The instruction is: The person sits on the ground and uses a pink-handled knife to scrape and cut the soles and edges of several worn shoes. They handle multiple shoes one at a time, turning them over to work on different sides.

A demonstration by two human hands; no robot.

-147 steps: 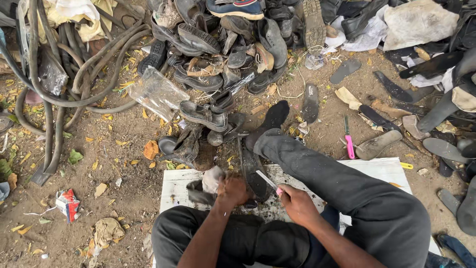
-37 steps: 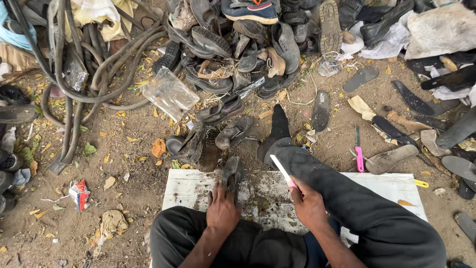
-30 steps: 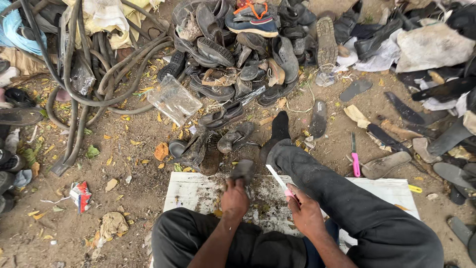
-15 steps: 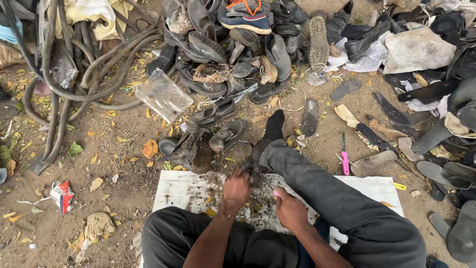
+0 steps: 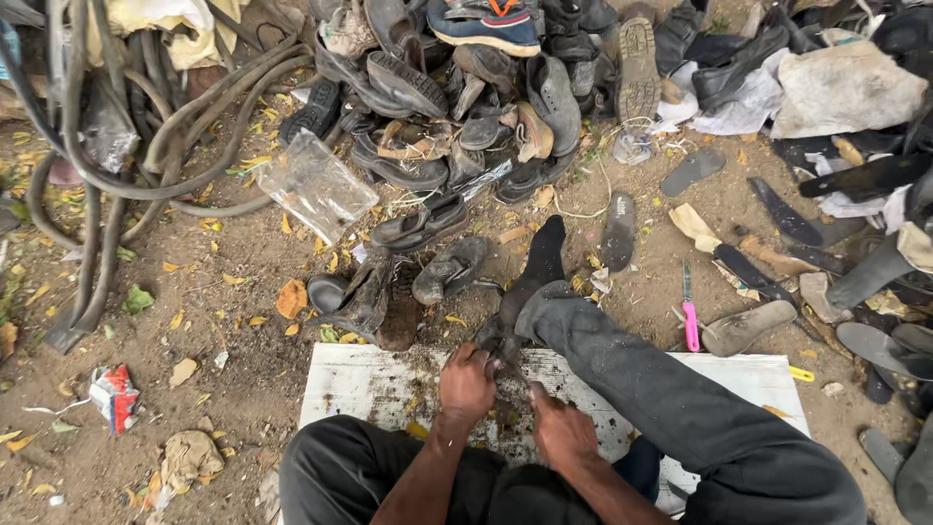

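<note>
Clearly mid-job, the left hand (image 5: 467, 382) grips a worn dark leather shoe (image 5: 498, 340) on the littered white board (image 5: 362, 387), the right hand (image 5: 562, 431) closed just beside it, its contents hidden, the heap of old shoes (image 5: 466, 107) beyond untouched.

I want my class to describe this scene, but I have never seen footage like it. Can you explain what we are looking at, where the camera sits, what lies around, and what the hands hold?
There is no machine here. A person sits on the ground, and the single camera is worn on their head, looking down at their own arms and legs.

The left hand grips a dark, worn shoe over a white board dusted with dark scraps. The right hand rests beside it on the board; whether it holds a tool cannot be seen.

Ahead lies a pile of old shoes, with black rubber hoses to the left, a clear plastic bag, and a pink-handled knife on the dirt to the right.
</note>
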